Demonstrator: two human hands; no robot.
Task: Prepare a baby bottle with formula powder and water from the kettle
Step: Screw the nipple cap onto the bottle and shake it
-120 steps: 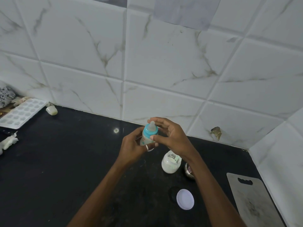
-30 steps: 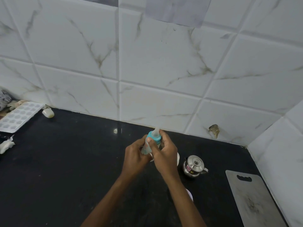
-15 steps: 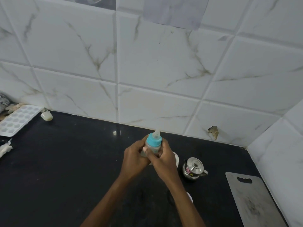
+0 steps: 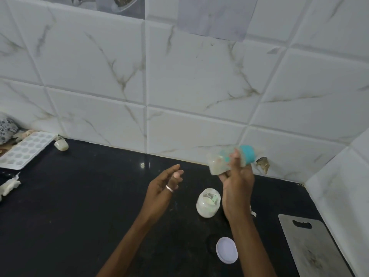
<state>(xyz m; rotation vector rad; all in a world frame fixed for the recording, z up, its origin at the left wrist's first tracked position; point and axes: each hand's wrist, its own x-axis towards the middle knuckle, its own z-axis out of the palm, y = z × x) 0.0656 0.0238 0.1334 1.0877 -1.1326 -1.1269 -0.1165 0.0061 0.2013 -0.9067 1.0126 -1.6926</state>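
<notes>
While our right hand point(image 4: 237, 183) grips the baby bottle point(image 4: 216, 163) with its fingers curled round it, the bottle lies on its side in the air, right of the middle of the frame, with its blue cap point(image 4: 248, 155) pointing right. Our left hand point(image 4: 162, 185) floats near it with fingers straight and loose, holding nothing. Below the hands, on the black worktop point(image 4: 79, 206), stands the open powder jar point(image 4: 208, 203), and a white lid point(image 4: 227, 250) lies nearer the bottom edge.

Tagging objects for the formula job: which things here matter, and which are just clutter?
Job: bottle, gripped by right hand; powder jar; lid.
Lying about: board; ice tray; white wad.
</notes>
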